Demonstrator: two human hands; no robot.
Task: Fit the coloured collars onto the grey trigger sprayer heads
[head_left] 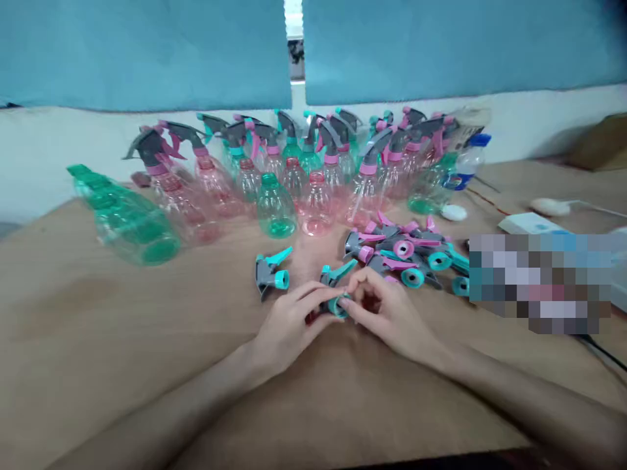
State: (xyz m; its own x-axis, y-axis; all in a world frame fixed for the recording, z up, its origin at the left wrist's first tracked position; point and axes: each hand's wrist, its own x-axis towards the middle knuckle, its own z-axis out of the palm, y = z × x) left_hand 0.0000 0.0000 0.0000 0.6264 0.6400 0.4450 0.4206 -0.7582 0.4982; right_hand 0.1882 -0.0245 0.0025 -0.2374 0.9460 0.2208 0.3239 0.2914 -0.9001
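Between my two hands is a grey and teal spray trigger head (337, 305), its teal collar turned toward me. My left hand (296, 313) is closed around its left side. From the right, my right hand (385, 310) pinches at the collar with thumb and fingertips; whether a small part sits in that pinch cannot be made out. Another grey and teal trigger head (269, 274) lies on the table left of my hands. To the right is a heap of loose trigger heads (404, 249), pink-grey and teal-grey.
Behind stand several pink and green spray bottles, some capped with triggers, others open-necked like the green bottle (275, 207). Green bottles (140, 225) lie at the left. At the right are a labelled water bottle (467, 163), a white oval object (454, 212) and a blurred-out patch.
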